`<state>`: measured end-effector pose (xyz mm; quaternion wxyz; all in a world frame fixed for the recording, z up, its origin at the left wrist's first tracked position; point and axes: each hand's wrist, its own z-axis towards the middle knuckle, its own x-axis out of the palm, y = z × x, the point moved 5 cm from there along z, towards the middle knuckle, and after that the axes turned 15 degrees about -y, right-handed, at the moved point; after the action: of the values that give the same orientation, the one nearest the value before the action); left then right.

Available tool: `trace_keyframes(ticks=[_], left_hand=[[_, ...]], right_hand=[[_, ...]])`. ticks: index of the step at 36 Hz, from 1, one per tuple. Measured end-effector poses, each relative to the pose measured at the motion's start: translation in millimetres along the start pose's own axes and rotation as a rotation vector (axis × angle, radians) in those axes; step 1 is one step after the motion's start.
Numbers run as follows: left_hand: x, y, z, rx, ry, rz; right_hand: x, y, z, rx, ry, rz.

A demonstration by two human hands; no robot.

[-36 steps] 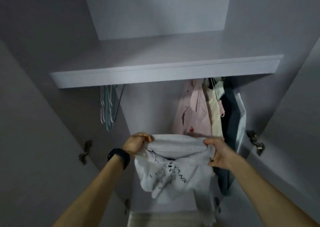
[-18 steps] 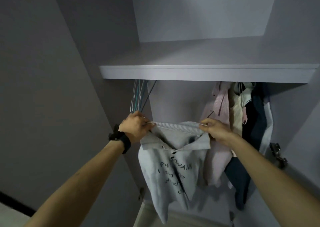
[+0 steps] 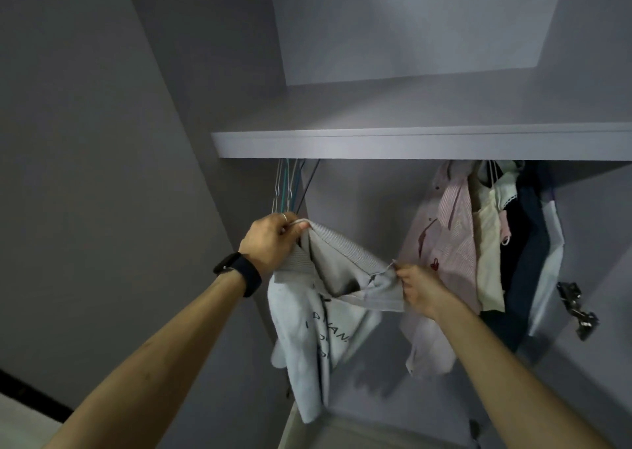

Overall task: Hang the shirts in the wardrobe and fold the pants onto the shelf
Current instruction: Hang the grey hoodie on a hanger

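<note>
Head cam: L hand [image 3: 272, 241] & R hand [image 3: 419, 286] both pinch grey shirt [image 3: 307, 318] collar, stretched btwn fingers.

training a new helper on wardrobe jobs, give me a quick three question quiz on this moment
1. True or false: the left hand and the right hand both grip the grey collared shirt at its collar.
2. Where do the empty hangers hang? A) under the shelf, left of the hung clothes B) on top of the shelf C) on the floor
3. Fill in: the hung garment nearest the right hand is a ___ striped shirt.
Key: 1 true; 2 A; 3 pink.
</note>
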<state>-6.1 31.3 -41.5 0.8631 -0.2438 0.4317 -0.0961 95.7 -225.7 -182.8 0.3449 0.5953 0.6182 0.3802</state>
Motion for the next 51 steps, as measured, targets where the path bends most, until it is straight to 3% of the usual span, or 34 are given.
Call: trace_keyframes(ticks=[3, 7, 9, 17, 22, 25, 28, 32, 38, 45, 51], left_hand=[[-6, 5, -1, -0.031, -0.009, -0.087], [-5, 9, 2, -0.042, -0.009, -0.122], [-4, 7, 5, -0.027, -0.012, -0.123], [-13, 13, 10, 0.031, -0.015, -0.11], [-26, 37, 7, 0.048, -0.027, -0.05], [-31, 59, 3, 0.094, 0.01, 0.178], [-30, 87, -9, 0.213, 0.18, 0.56], [-14, 107, -31, 0.323, 0.348, 0.799], [-30, 115, -32, 0.128, 0.205, 0.803], [-50, 86, -32, 0.304, -0.088, 0.809], [-63, 93, -32, 0.106, -0.005, 1.059]], right_hand=[[-7, 4, 0, -0.389, -0.288, -0.436], [20, 4, -33, -0.754, -0.298, -0.365], [40, 1, -48, -0.838, -0.227, -0.405], [92, 5, -49, -0.845, -0.152, -0.768], [106, 18, -31, -0.965, -0.132, -1.095], [93, 44, -19, -0.914, -0.236, -1.099], [72, 81, -12, -0.871, -0.378, -0.997], [84, 94, -26, -0.946, -0.392, -0.97], [98, 59, -33, -0.928, -0.269, -1.074], [127, 29, -43, -0.959, -0.114, -1.193], [159, 37, -44, -0.929, 0.091, -1.202]])
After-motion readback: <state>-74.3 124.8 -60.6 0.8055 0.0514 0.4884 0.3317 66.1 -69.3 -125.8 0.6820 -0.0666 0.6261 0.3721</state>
